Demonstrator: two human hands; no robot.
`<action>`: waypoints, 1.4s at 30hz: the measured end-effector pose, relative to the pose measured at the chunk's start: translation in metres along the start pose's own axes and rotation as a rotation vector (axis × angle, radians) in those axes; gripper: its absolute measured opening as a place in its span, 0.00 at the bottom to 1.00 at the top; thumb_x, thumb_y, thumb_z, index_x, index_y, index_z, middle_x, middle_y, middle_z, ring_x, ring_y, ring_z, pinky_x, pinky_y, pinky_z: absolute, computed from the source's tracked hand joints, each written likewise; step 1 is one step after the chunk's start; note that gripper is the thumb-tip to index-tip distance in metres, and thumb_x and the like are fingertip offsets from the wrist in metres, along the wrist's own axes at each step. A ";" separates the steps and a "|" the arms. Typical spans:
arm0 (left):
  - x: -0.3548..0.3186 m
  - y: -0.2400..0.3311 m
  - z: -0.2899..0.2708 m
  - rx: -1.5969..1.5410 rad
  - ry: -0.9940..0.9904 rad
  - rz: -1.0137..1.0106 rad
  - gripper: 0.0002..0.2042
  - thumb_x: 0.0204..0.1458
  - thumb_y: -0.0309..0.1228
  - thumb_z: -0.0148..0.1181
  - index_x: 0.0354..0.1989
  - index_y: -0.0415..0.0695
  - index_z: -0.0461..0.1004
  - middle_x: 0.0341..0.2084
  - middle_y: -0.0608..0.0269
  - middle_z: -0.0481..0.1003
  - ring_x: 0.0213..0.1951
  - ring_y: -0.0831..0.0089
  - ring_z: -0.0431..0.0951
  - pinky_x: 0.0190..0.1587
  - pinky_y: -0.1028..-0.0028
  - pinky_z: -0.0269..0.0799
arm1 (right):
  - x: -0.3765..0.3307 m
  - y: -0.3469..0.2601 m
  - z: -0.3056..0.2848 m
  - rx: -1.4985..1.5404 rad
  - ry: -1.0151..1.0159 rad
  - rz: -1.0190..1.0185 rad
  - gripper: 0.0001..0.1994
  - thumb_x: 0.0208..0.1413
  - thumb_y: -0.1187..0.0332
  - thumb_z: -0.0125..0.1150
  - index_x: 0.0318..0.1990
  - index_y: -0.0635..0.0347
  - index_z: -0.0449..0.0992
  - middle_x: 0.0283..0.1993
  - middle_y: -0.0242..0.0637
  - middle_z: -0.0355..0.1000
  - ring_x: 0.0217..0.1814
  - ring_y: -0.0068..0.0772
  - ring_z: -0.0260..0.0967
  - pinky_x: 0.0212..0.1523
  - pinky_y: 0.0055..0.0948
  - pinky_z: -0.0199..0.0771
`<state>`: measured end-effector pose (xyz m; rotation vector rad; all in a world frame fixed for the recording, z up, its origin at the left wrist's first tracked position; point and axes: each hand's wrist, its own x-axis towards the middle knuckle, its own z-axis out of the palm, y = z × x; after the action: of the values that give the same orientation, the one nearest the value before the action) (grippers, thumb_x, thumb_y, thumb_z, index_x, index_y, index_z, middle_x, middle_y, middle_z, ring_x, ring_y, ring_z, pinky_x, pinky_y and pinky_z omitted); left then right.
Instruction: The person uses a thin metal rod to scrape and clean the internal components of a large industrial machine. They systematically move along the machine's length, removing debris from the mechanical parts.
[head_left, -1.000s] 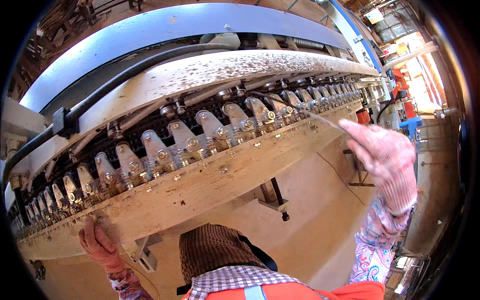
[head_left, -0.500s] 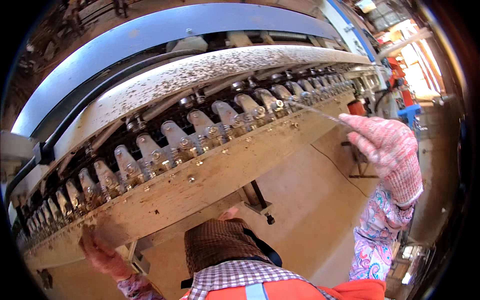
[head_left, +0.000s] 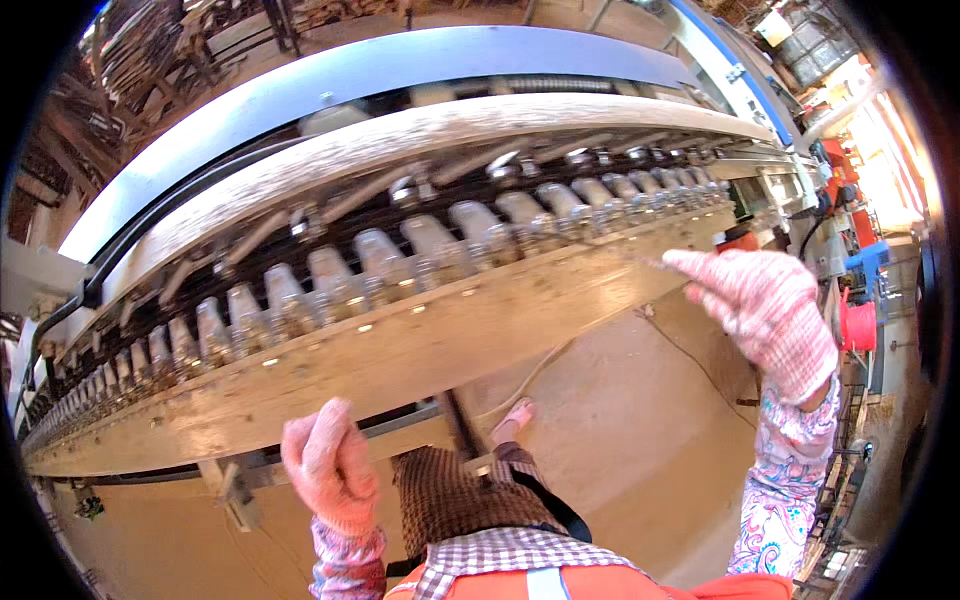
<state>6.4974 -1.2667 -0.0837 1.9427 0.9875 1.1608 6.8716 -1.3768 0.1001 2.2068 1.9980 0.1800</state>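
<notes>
My right hand, in a pink-and-white knit glove, pinches a thin metal rod. The rod is smeared by motion and points left toward the machine's long pale beam; whether its tip touches anything I cannot tell. Behind the beam's top edge runs a row of tapered metal arms, with small bolts along the beam's face. In a pink glove, my left hand hangs in front of the beam at lower left, apart from it. Its fingers are curled in, and the palm is hidden.
A speckled white bar and a blue-grey metal cover lie beyond the arms. At right stand a red spool and a blue part. A cord trails over the floor. Wood scraps are piled far left.
My left hand has come off the beam, moved right and up, and curled its fingers. My right hand keeps the rod and has shifted slightly down. The view has turned a little.
</notes>
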 end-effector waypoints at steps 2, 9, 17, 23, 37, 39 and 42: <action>-0.010 0.028 0.026 0.035 0.039 0.016 0.15 0.58 0.18 0.56 0.54 0.38 0.78 0.35 0.62 0.73 0.32 0.75 0.71 0.36 0.77 0.68 | -0.026 0.022 -0.002 0.020 -0.009 0.040 0.19 0.54 0.65 0.72 0.54 0.44 0.83 0.31 0.37 0.77 0.31 0.42 0.76 0.32 0.38 0.76; -0.018 0.113 0.165 -0.164 0.124 -0.185 0.14 0.56 0.15 0.58 0.50 0.36 0.80 0.36 0.56 0.78 0.38 0.70 0.76 0.43 0.72 0.73 | -0.094 0.124 0.010 0.089 -0.049 0.100 0.20 0.54 0.66 0.70 0.56 0.46 0.83 0.29 0.40 0.73 0.30 0.44 0.74 0.31 0.40 0.74; 0.013 0.042 0.272 0.450 0.202 0.243 0.14 0.60 0.23 0.60 0.53 0.50 0.80 0.35 0.62 0.74 0.31 0.65 0.75 0.36 0.68 0.72 | -0.113 0.184 0.038 0.034 0.048 0.084 0.22 0.50 0.71 0.72 0.56 0.47 0.83 0.32 0.42 0.74 0.31 0.46 0.74 0.32 0.41 0.73; 0.013 0.042 0.278 0.564 0.196 0.263 0.17 0.55 0.28 0.66 0.53 0.59 0.80 0.31 0.63 0.74 0.30 0.57 0.76 0.32 0.60 0.73 | -0.091 0.203 0.041 0.056 0.082 0.085 0.22 0.49 0.73 0.73 0.54 0.46 0.83 0.30 0.42 0.69 0.32 0.47 0.72 0.33 0.42 0.72; 0.008 0.043 0.285 0.644 0.109 0.205 0.20 0.53 0.22 0.66 0.54 0.54 0.79 0.31 0.63 0.74 0.30 0.60 0.75 0.34 0.61 0.72 | 0.055 0.223 0.053 -0.299 0.007 -0.285 0.15 0.58 0.65 0.66 0.53 0.41 0.79 0.31 0.35 0.70 0.29 0.37 0.75 0.27 0.37 0.75; 0.005 0.039 0.283 0.692 0.087 0.187 0.22 0.52 0.21 0.64 0.57 0.54 0.77 0.30 0.64 0.72 0.31 0.61 0.74 0.35 0.61 0.72 | 0.075 0.228 0.065 -0.302 0.043 -0.402 0.19 0.55 0.65 0.67 0.55 0.44 0.77 0.31 0.36 0.70 0.28 0.37 0.75 0.25 0.38 0.74; -0.002 0.040 0.276 0.710 0.030 0.102 0.24 0.52 0.20 0.62 0.59 0.53 0.75 0.31 0.64 0.71 0.32 0.62 0.74 0.37 0.61 0.71 | 0.093 0.238 0.062 -0.240 -0.057 -0.447 0.20 0.52 0.67 0.69 0.54 0.44 0.78 0.29 0.36 0.70 0.27 0.37 0.75 0.23 0.37 0.74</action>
<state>6.7583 -1.3312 -0.1586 2.5459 1.4714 0.9652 7.1248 -1.3095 0.0850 1.5632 2.2402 0.2777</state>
